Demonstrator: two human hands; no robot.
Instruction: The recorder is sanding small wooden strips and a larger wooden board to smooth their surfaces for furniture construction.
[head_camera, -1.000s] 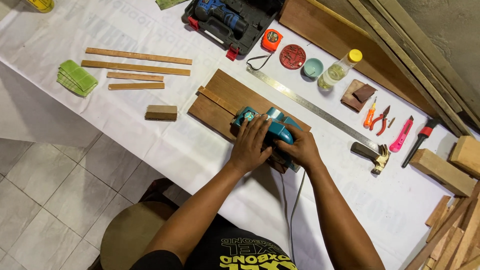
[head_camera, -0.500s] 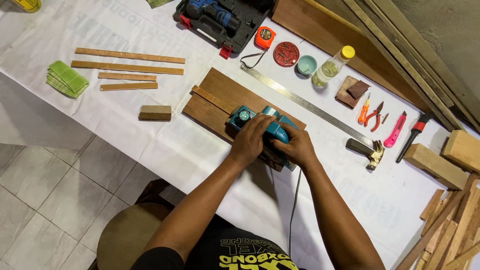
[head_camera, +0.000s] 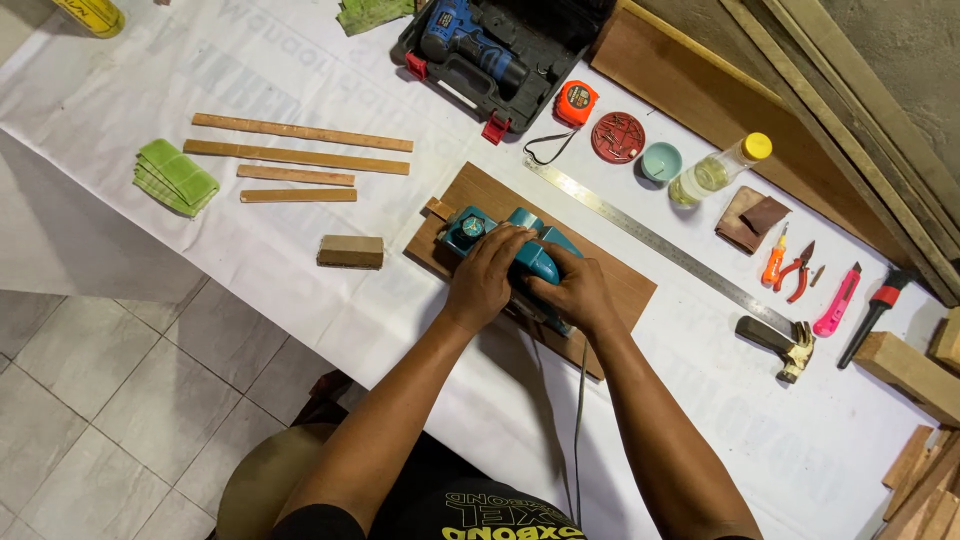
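Both hands grip a teal electric planer that sits on a brown wooden board on the white-covered table. The left hand wraps its fingers over the front of the tool, the right hand closes around the rear handle. Compared with half a second ago, the planer has slid toward the board's left end, and now covers most of the narrow strip lying there; both hands have travelled with it. A steel ruler lies just beyond the board, a small wood block near its left end. The hammer has not shifted.
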